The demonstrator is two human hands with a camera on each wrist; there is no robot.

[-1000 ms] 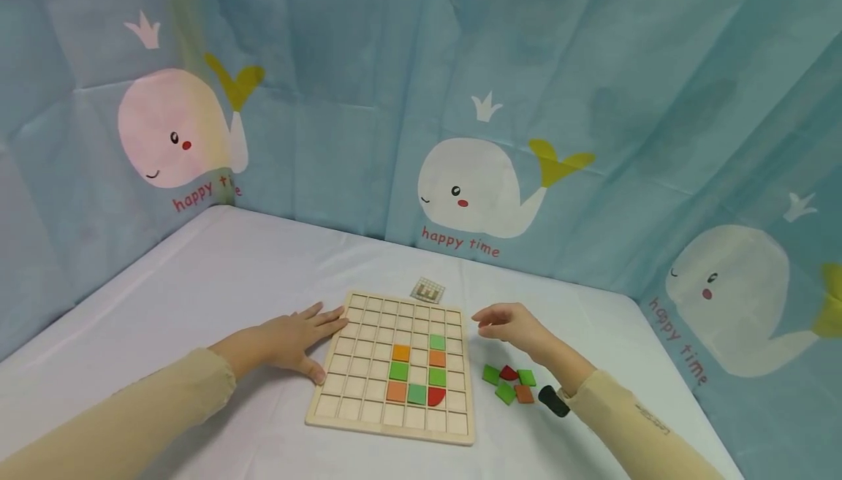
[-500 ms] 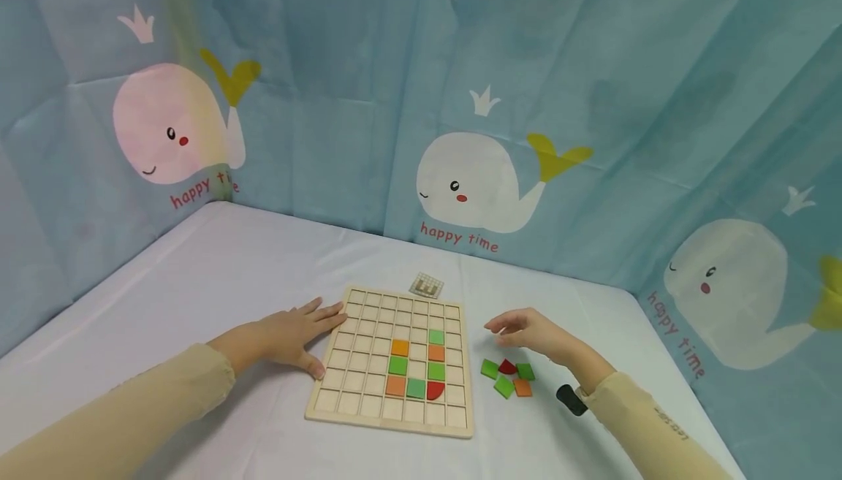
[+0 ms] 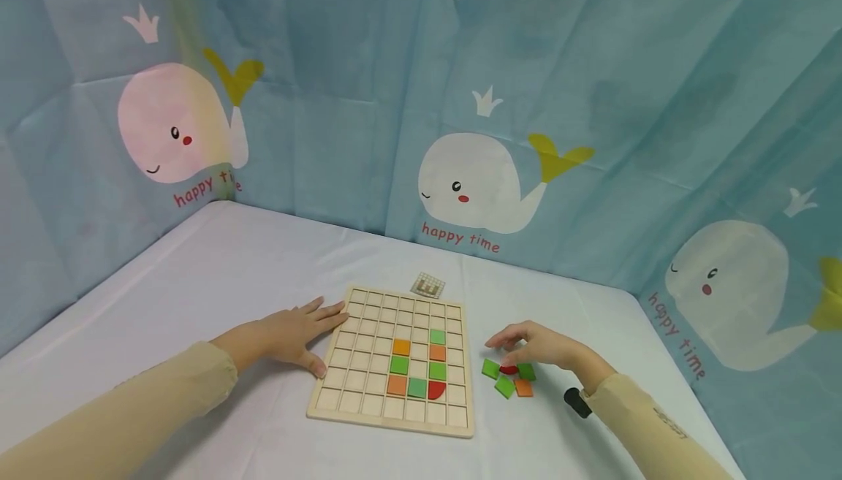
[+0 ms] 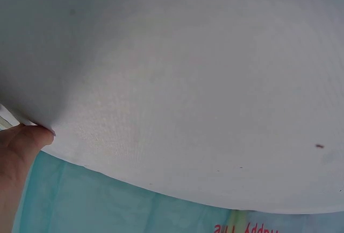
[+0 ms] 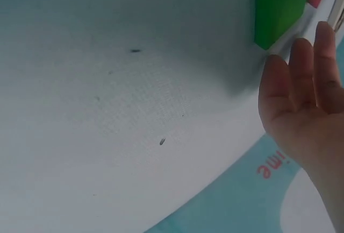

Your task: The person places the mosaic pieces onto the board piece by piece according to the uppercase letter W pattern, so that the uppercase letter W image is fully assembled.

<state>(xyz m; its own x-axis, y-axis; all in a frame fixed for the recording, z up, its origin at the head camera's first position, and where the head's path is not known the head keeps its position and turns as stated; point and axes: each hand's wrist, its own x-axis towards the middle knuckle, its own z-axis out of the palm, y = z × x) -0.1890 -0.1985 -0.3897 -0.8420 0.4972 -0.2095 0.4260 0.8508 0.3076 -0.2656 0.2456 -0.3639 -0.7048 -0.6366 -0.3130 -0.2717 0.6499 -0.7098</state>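
Resting spread left hand point(image 3: 292, 335) on wooden board's point(image 3: 419, 352) left edge — apart from right hand point(image 3: 541, 345), loosely curved over tiles point(image 3: 504, 386) past right edge.

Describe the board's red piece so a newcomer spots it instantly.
On the white table lies a wooden grid board. Tiles on it form a U; the red piece is its near right corner, the only red one there, with a curved edge.

Right hand point(image 3: 539, 345) is crowding the far side of the loose tiles point(image 3: 504, 387), so access is staying open from the near side. A narrow strip of white cloth point(image 3: 483, 405) is running between pile and board point(image 3: 360, 359). Left hand point(image 3: 289, 334) is blocking the board's left edge; a card point(image 3: 428, 285) is sitting just beyond its far edge.
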